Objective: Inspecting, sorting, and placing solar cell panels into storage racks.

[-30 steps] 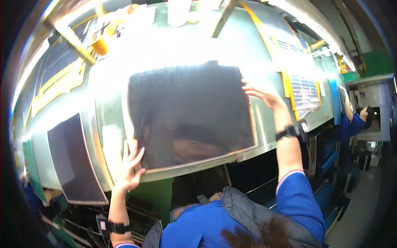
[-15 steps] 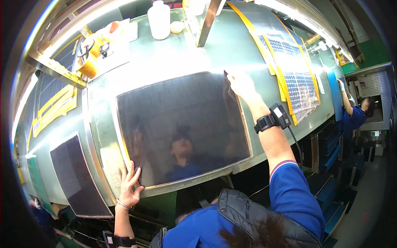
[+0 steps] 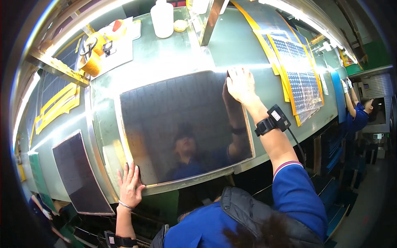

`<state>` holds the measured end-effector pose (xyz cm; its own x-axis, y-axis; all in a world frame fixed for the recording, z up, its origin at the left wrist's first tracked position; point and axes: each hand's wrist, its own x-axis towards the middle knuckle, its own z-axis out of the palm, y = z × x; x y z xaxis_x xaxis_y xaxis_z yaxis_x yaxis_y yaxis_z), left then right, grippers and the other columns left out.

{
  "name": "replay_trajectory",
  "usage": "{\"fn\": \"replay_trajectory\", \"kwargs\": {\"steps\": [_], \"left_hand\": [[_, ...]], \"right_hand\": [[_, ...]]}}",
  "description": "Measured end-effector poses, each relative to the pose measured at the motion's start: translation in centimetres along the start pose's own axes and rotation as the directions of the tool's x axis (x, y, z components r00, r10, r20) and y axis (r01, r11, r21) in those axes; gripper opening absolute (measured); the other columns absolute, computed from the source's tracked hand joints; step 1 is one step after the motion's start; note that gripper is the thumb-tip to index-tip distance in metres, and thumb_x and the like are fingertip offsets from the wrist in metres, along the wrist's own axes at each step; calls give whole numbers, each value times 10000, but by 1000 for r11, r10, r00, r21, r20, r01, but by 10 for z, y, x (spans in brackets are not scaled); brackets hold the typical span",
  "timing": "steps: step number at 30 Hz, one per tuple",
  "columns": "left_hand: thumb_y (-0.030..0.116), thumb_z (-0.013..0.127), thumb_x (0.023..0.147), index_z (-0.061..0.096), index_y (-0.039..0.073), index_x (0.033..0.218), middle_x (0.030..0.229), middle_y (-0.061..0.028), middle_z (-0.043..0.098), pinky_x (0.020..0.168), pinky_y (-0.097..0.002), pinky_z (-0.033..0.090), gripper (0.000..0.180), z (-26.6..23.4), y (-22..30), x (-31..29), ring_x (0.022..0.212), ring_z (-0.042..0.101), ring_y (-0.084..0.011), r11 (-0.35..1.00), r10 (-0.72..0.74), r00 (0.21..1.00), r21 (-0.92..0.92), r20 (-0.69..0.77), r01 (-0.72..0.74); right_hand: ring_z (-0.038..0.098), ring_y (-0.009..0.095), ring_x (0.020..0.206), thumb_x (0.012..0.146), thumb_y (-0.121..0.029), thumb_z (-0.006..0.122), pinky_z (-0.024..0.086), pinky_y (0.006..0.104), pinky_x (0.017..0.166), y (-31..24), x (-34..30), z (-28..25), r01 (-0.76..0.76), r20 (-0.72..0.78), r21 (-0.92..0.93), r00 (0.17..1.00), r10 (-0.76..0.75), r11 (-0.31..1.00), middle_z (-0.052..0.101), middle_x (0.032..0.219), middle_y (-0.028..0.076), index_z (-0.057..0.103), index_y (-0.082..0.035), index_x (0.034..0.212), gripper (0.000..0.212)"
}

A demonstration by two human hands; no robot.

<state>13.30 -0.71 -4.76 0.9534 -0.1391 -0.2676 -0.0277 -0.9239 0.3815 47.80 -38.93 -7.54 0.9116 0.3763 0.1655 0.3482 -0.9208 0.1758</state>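
A dark, glossy rectangular panel [image 3: 182, 124] with a pale narrow border lies flat on the greenish worktable. My right hand [image 3: 242, 87] rests over its far right corner, fingers stretched out along the edge. At the near left corner, my left hand [image 3: 131, 188] touches the panel's edge with its fingers extended and pointing away from me. Neither hand grips anything that I can see. The panel's surface mirrors my arm and upper body.
A second dark panel [image 3: 82, 173] lies to the left past a metal strip. Orange tape rolls [image 3: 91, 64], a white bottle [image 3: 162, 18] and a metal post [image 3: 211, 22] stand at the back. Yellow-edged cell-patterned sheets [image 3: 293, 70] lie right. A co-worker [image 3: 359, 113] stands far right.
My right hand has flattened over the far right corner, where its fingers were bunched before. My left fingers have drawn closer together. The co-worker at far right has raised both hands forward.
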Motion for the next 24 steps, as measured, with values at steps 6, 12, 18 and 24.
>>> {"fn": "replay_trajectory", "kwargs": {"steps": [6,12,18,24], "left_hand": [[188,575,817,344,-38,1354,1454,-180,293,1125,-511,45,627,0,55,15,1371,249,-300,975,-193,981,113,1,191],[255,511,892,375,-34,1333,1391,-240,359,1083,-469,234,544,-14,18,185,1306,321,-368,961,17,908,259,-420,102],[255,552,851,407,-16,1329,1391,-198,390,1092,-424,247,568,-1,-31,244,1307,338,-338,972,12,758,186,-652,144],[279,501,911,411,38,1349,1375,-168,427,1076,-397,276,508,-5,-49,232,1280,386,-318,953,-105,778,161,-619,256]], "right_hand": [[465,325,1118,889,-211,466,322,432,964,-16,-17,38,-24,-227,244,971,81,969,542,1160,179,542,25,1145,356],[438,306,1149,896,-260,486,314,418,1012,-16,-22,40,-69,-275,292,949,153,954,525,1222,124,532,-18,1220,407],[433,332,1173,865,-297,579,307,421,1023,-1,-25,36,0,-273,443,953,135,896,509,1262,163,515,-10,1242,478],[146,378,1368,579,-592,755,69,528,1114,36,-148,-21,-40,144,669,987,-77,742,220,1471,181,360,-121,1399,1025]]}}
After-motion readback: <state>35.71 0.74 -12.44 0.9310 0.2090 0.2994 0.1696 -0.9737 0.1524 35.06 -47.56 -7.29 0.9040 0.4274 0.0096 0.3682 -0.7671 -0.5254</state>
